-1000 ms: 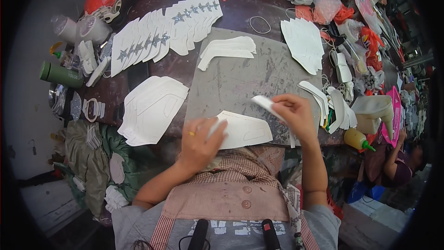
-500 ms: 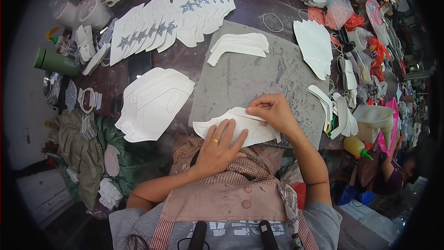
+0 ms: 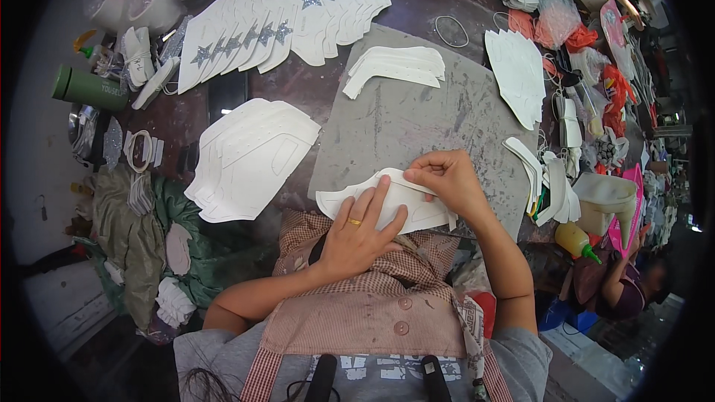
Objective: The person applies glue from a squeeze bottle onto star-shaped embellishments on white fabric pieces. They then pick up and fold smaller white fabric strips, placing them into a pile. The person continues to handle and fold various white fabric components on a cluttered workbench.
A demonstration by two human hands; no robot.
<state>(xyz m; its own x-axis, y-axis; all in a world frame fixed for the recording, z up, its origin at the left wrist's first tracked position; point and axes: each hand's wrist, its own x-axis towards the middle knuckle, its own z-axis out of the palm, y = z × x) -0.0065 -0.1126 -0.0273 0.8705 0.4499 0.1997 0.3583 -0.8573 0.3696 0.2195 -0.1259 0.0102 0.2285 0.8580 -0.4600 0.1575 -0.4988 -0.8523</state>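
A white shoe-upper piece (image 3: 335, 202) lies flat at the near edge of a grey board (image 3: 357, 138). My left hand (image 3: 363, 227) rests on it with fingers spread, the index fingertip up at the piece's far edge. Along that edge runs a narrow curved white strip (image 3: 396, 176). My right hand (image 3: 449, 184) pinches the strip between thumb and index finger, and its other fingers are curled. The part of the strip under the right fingers is hidden. Further back on the board sits a small stack of curved white pieces (image 3: 398, 67).
Left of the board lies a fanned stack of white upper pieces (image 3: 249, 156). Rows of pieces with glittery stars (image 3: 246, 33) lie behind. To the right are another white stack (image 3: 515, 74), curved strips (image 3: 555, 190), a plastic container (image 3: 599, 197) and a yellow glue bottle (image 3: 572, 238).
My left index finger has slid up to the far edge, close to my right fingertips. My right hand keeps its pinch almost in place. The whole view has shifted slightly.
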